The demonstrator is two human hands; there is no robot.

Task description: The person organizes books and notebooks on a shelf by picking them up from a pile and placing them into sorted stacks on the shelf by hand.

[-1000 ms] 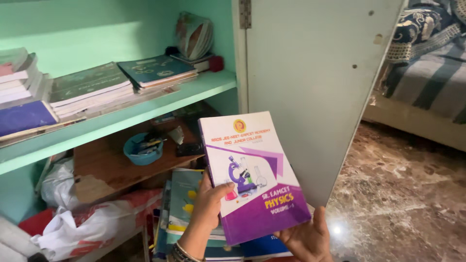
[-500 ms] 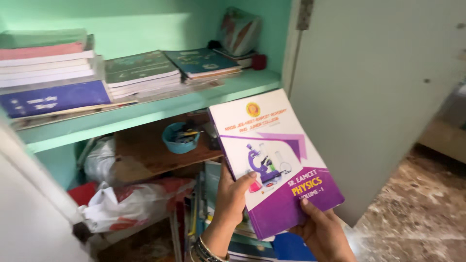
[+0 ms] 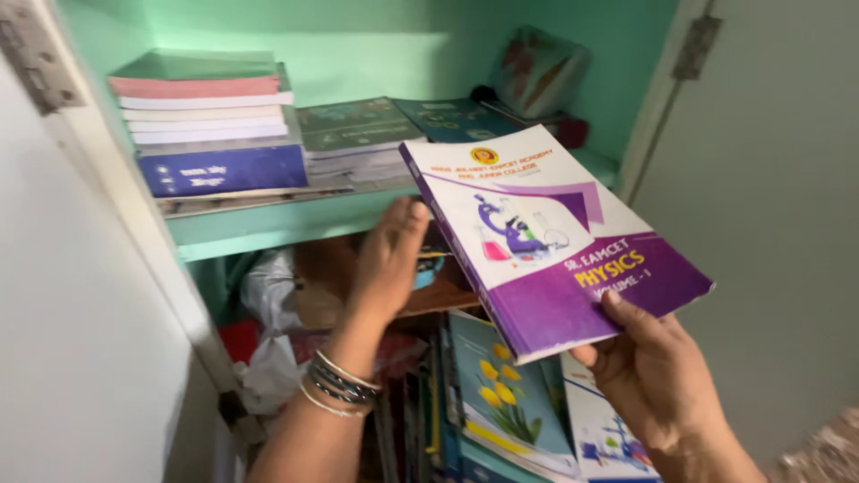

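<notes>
The white-and-purple book [image 3: 555, 237] sits tilted in the centre-right of the frame, in front of the green shelf [image 3: 295, 224]. My right hand [image 3: 658, 380], lower right, pinches its near purple corner, thumb on the cover and fingers beneath. My left hand [image 3: 389, 255], bangles on the wrist, is spread flat and empty at the book's left edge; I cannot tell if it touches. Stacked books [image 3: 215, 130] lie upper left, more books [image 3: 501, 394] stand below.
</notes>
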